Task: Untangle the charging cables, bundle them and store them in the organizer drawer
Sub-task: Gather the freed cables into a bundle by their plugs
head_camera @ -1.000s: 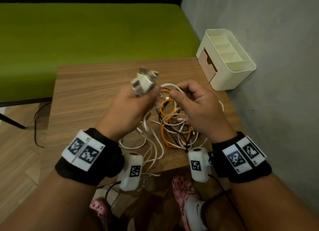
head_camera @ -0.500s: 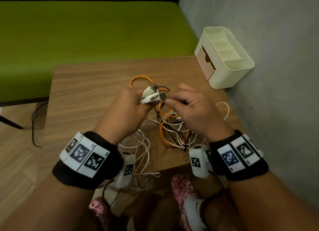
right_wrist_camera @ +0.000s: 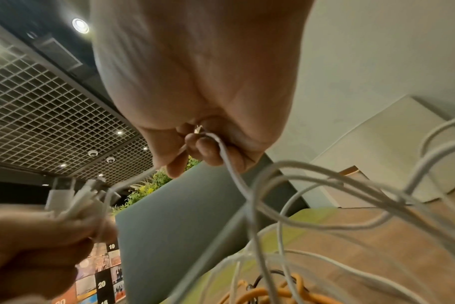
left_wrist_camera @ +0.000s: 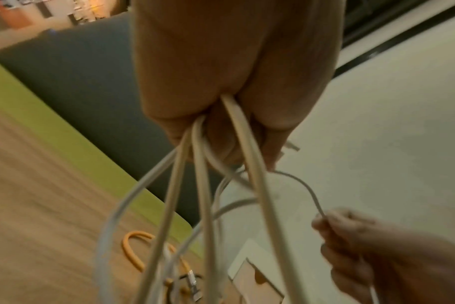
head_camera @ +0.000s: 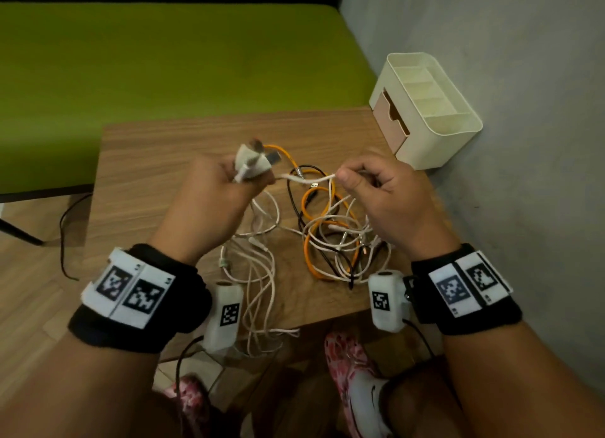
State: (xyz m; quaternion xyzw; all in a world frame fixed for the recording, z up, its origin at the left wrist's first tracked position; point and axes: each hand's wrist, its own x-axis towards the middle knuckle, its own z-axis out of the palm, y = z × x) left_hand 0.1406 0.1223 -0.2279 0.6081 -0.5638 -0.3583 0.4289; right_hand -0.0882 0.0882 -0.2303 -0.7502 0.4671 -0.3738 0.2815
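A cream plastic organizer with a tan drawer is sitting at the wooden table's far right corner, against a grey wall and beside a green bench. The left hand is gripping a bunch of white plugs, while the right hand is pinching a thin white cable stretching between them. Orange, black and white cables are lying tangled on the table below both hands.

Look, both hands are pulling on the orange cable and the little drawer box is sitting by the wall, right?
Not quite. The left hand and right hand stretch a white cable between them; the orange cable lies loose on the table, as the head view shows. The drawer box does sit by the wall.
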